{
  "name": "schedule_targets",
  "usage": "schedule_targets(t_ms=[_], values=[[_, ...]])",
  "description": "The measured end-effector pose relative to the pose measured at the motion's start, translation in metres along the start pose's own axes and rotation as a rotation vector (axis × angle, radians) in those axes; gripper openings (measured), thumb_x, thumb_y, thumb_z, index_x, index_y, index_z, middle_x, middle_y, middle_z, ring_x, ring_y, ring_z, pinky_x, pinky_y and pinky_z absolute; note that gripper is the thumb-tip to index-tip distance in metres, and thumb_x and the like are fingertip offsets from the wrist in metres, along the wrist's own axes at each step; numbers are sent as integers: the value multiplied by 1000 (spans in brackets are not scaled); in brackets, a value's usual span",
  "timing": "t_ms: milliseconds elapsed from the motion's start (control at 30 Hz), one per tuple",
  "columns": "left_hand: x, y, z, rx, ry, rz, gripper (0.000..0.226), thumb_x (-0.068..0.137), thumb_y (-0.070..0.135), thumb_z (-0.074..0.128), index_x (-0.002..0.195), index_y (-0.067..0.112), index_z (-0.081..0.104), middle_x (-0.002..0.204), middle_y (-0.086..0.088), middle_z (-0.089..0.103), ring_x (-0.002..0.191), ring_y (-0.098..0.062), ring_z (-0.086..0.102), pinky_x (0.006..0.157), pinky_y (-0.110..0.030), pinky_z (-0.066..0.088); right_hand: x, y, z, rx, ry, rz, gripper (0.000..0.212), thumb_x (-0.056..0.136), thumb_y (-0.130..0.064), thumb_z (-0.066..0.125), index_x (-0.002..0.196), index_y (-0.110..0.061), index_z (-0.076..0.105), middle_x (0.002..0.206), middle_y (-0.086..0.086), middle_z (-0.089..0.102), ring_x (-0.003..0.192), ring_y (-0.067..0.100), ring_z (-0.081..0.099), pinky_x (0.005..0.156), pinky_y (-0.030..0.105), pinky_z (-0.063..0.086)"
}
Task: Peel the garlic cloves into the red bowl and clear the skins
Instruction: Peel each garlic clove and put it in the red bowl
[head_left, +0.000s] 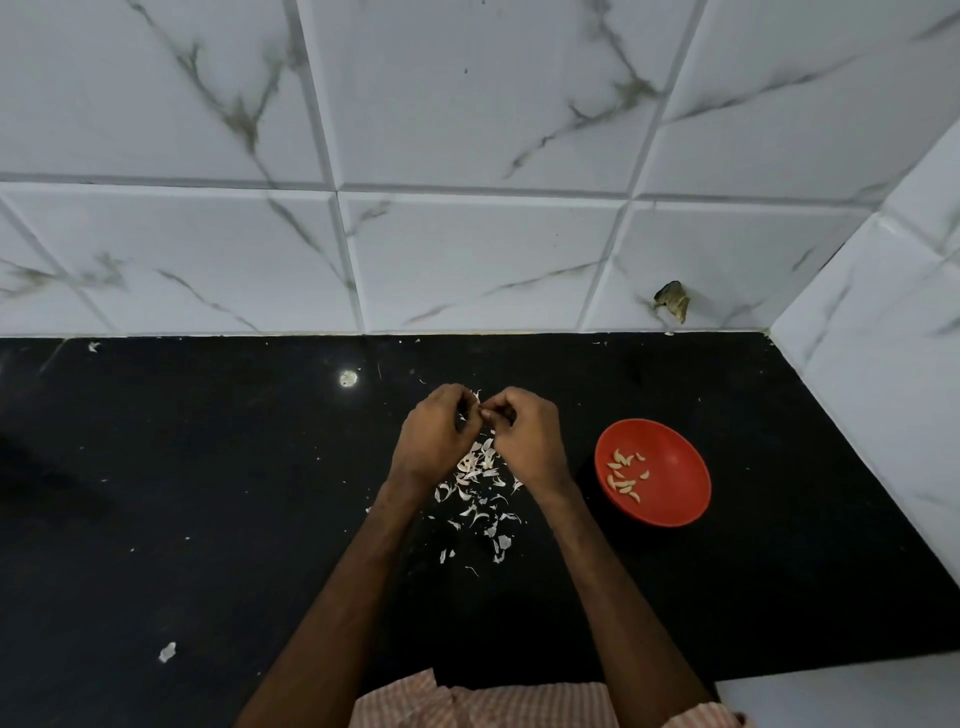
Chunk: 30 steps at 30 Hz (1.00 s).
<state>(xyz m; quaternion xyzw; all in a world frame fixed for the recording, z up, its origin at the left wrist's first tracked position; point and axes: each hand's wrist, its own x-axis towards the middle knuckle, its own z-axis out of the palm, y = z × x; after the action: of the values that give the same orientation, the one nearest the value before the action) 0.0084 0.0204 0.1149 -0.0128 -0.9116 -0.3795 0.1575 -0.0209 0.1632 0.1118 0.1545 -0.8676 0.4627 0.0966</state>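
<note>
Pinching a garlic clove (479, 408) between both sets of fingertips, I have my left hand (434, 436) and my right hand (524, 436) drawn together above the black counter (208, 493), knuckles almost touching. All my fingers are curled in around the clove, so most of it is hidden; only a pale flake of skin sticks up from the gap between my thumbs.

Directly under my hands and trailing back toward me between my forearms lies a scatter of papery garlic skins (478, 483), thickest just beneath my wrists and thinner nearer my body.

The red bowl (670, 452) sits on the counter to the right of my right hand, near it but not touching. A small cluster of peeled cloves (623, 475) lies in the bowl's left half.

Farther out, one loose skin piece (167, 651) rests well apart on the near left of the counter. White marbled wall tiles (467, 249) rise behind the counter and wrap round on the right, with a dark ragged patch (674, 300) low on the back wall. My checked cloth (467, 701) shows at the bottom edge.
</note>
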Motion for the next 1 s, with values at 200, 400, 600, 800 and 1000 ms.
schedule_targets(t_ms=[200,400,600,800,1000], values=[[0,2,10,-191,28,-99,5,93,17,65,91,13,62,85,3,64,74,-12,62,66,-29,53,-3,-4,0,23,52,-55,12,86,4,72,91,-6,72,88,0,70,82,4,65,74,12,52],[-1,4,12,-505,39,-272,10,99,18,61,99,8,64,80,-4,67,59,-9,63,46,-23,48,-7,-8,2,251,82,-11,25,90,3,69,110,-10,74,102,-4,71,97,4,67,85,18,55],[0,10,7,-629,14,-325,15,104,19,54,101,5,60,74,-9,62,48,-8,57,38,-24,46,-8,-12,6,383,136,56,16,90,1,70,97,-12,75,95,-5,73,93,10,69,83,23,56],[1,13,5,-650,-3,-333,15,104,19,52,101,5,58,75,-10,61,51,-7,59,38,-22,46,-6,-7,14,497,98,184,17,91,-1,68,95,-17,72,94,-2,72,93,17,69,86,41,59],[3,13,7,-726,-31,-347,20,105,16,50,102,-2,57,77,-13,63,58,-12,63,41,-26,50,-6,-15,16,745,89,282,23,96,5,59,102,-15,68,96,7,68,88,20,66,70,34,55]])
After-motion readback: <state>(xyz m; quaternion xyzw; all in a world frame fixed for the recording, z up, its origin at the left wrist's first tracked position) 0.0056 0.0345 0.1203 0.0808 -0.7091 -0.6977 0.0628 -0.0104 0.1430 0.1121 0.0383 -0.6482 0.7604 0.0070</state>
